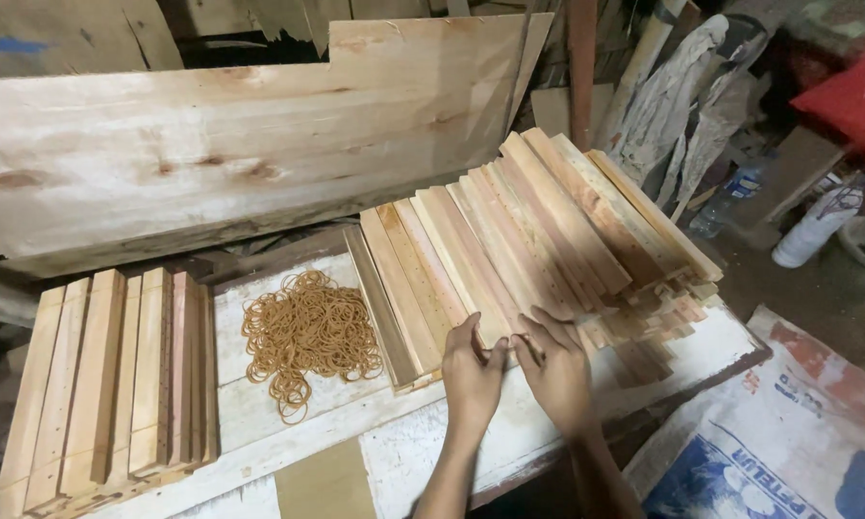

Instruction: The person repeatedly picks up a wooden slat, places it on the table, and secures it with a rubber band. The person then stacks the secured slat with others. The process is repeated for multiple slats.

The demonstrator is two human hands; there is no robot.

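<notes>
A fanned stack of thin wooden slats (538, 231) lay across the centre and right of the frame, pale pine mixed with pinker and browner strips, their long edges overlapping like shingles and running up toward the upper right. Their near ends were uneven, some jutting past others at the lower right of the pile. The left hand (471, 370) and the right hand (552, 365) rested side by side at the lower middle of the frame, on the near ends of the slats. The fingers (548, 327) of both hands lay flat and close together, pressing down on the wood; I could not tell whether any single slat was pinched.

The slats sat on a white-painted bench (394, 437) whose front edge ran diagonally from lower left to the right, just behind the wrists. A heap of tan rubber bands (307, 332) lay left of the hands, near the slats' left edge, with bare bench around it. A second, squared-up bundle of slats (115, 384) stood at the lower left, well apart. A broad plank (250, 135) leaned behind everything along the upper frame. A printed sack (788, 442) lay below the bench at the lower right.
</notes>
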